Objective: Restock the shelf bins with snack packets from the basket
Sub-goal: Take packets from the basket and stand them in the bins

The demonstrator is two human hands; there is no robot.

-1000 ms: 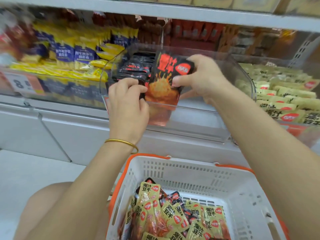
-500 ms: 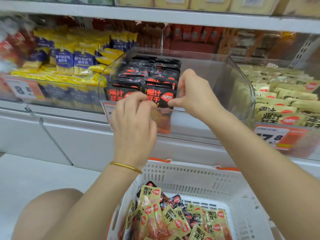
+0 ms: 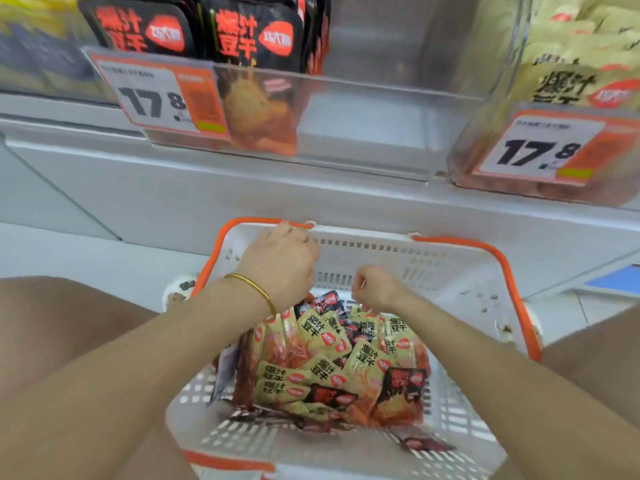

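Head view: both hands [image 3: 280,261] curled over basket [image 3: 485,271] packets [image 3: 325,368], grasp unclear, beneath price-tagged bins [image 3: 363,109].

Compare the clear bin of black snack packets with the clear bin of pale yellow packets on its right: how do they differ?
The clear bin of black snack packets holds upright black packs on its left side only, its right part bare; the clear bin of pale yellow packets looks full. Both carry a 17.8 price tag.
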